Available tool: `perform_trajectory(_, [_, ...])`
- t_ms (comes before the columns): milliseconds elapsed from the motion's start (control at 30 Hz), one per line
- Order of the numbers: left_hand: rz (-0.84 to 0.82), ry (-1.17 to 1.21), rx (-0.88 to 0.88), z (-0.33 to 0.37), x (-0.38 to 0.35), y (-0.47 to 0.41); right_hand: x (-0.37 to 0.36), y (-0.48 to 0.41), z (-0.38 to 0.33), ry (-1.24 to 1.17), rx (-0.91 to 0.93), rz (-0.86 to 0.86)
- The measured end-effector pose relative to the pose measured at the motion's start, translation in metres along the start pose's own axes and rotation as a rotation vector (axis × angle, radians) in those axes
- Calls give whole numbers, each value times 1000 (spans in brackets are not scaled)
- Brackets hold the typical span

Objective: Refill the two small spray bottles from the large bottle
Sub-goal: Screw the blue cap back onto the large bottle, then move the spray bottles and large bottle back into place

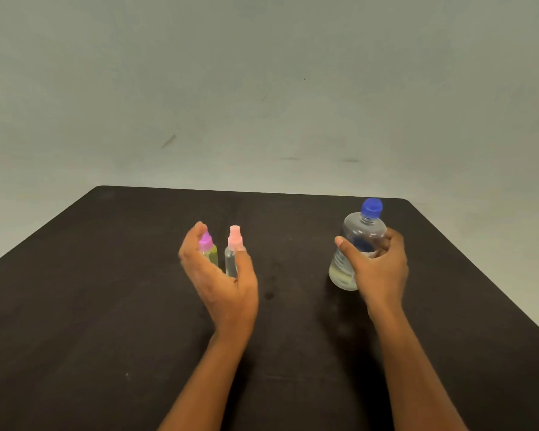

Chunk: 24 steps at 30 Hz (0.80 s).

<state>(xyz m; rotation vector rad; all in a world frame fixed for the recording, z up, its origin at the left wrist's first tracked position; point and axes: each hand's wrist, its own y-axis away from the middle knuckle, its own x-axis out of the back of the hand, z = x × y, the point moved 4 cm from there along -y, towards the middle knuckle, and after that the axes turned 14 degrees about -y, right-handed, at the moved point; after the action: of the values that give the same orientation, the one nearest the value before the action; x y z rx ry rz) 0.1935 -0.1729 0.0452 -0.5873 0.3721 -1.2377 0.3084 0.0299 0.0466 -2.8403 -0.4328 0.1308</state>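
step: looks like the very start to me, caps on everything, nothing poured yet
left hand (221, 275): grip wide, cupped around the small purple-capped bottle of yellowish liquid (208, 251) and the small clear pink-capped spray bottle (233, 255), frame centre
right hand (378, 265): wrapped around the large clear blue-capped bottle (360, 241), right of centre
next: I'd say unscrew a small cap first
room: dark surface (106, 306) bare at left; right edge close to the big bottle

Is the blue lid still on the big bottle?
Yes, it is shut. The blue cap sits on the neck of the big bottle, which the right hand grips around its middle.
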Motion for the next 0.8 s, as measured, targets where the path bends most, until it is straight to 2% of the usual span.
perform_trajectory(233, [-140,-192,110,-41,11,-24,-4,-3,6,66,13,-29])
perform_trajectory(367, [-282,-268,182,-57,13,-32,-6,0,4,4,44,-16])
perform_trajectory(433, [-355,-263,214,-62,12,-33,-5,5,-3,-30,152,85])
perform_trajectory(500, [-426,-245,238,-63,10,-32,-3,15,-18,-55,388,199])
perform_trajectory(567, [-492,-226,264,-64,7,-30,-6,28,-32,-72,648,239])
perform_trajectory(667, [-558,-251,305,-70,4,-28,-25,52,-40,-140,839,130])
perform_trajectory(733, [-593,-301,333,-74,4,-27,-46,67,-34,-175,790,-16])
perform_trajectory(800, [-624,-342,351,-77,4,-26,-66,82,-21,-196,653,-178])
